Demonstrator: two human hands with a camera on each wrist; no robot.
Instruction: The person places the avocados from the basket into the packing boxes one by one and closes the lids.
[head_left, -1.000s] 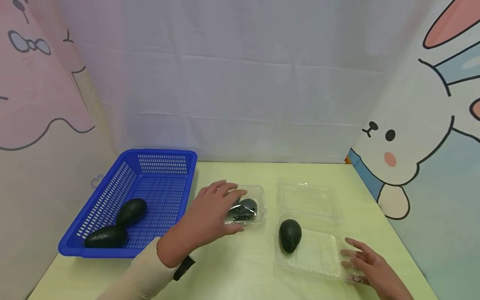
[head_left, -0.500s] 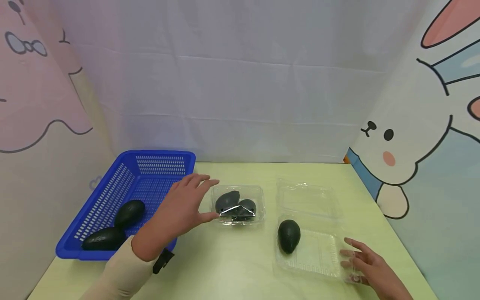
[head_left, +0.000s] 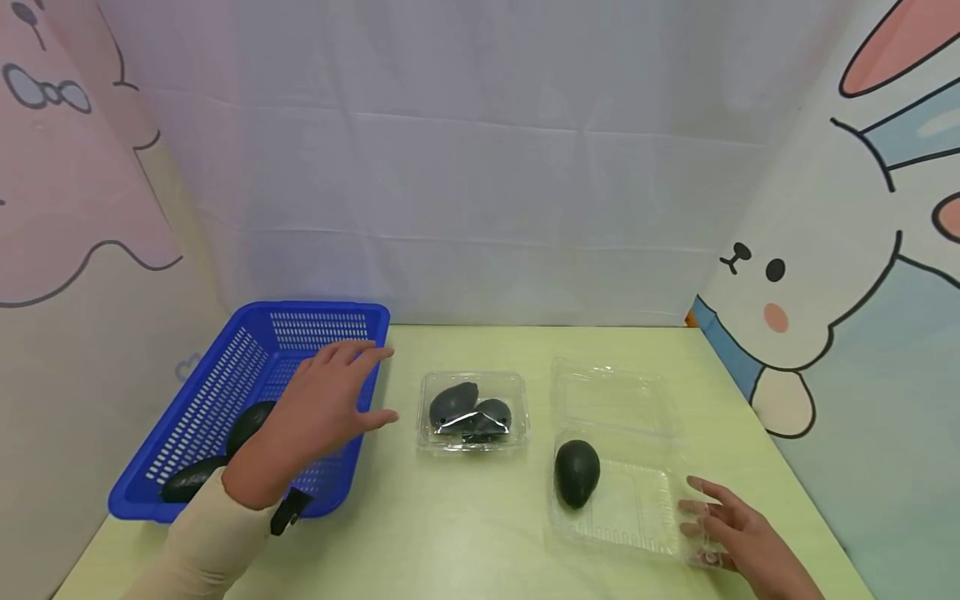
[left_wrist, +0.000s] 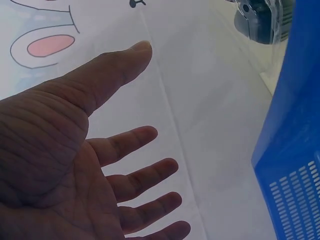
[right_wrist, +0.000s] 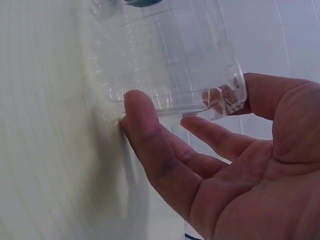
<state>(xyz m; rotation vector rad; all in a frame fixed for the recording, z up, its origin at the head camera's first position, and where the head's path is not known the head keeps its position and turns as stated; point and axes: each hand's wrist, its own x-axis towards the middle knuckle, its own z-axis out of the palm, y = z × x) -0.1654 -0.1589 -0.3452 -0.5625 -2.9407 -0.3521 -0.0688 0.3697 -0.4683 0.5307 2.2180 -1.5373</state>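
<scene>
My left hand is over the right side of the blue plastic basket, palm turned right and fingers spread, holding nothing. Two dark green avocados lie in the basket, partly covered by the hand and wrist. At the right, my right hand holds the near right corner of an open clear clamshell container. The right wrist view shows the thumb behind the plastic corner and fingertips at the rim. One avocado rests in the left of its base; the lid lies back behind.
Between the basket and the open container stands a closed clear clamshell with dark avocados inside. All stand on a pale yellow table. A white curtain hangs behind, with cartoon-printed cloth at both sides.
My left hand has moved left, from over the closed clamshell to over the basket, uncovering the avocados in the clamshell. The right hand and open container have stayed in place.
</scene>
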